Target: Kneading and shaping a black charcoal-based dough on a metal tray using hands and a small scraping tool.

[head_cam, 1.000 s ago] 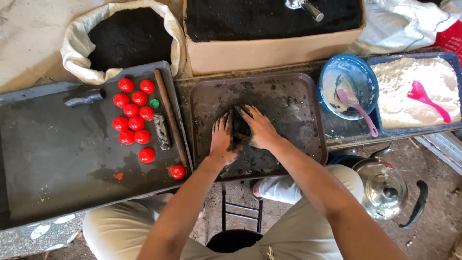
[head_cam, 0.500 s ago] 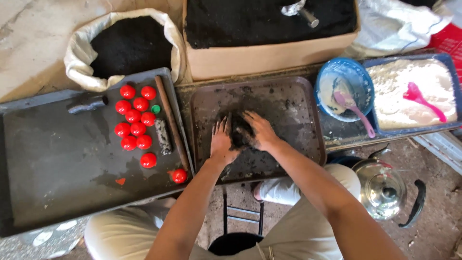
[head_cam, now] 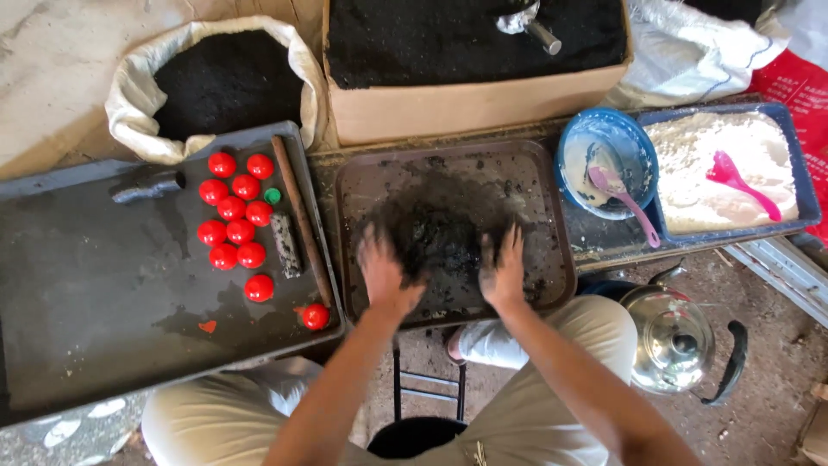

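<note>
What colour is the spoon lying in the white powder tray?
Bright pink spoon, clearest in the head view.

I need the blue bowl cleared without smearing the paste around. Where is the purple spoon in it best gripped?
Take the purple spoon by the far end of its handle, which sticks out over the blue bowl's rim at the lower right. Coming from that side looks best: the spoon's head lies down in the white paste, while the handle end looks bare and stands free of the tray of white powder.
</note>
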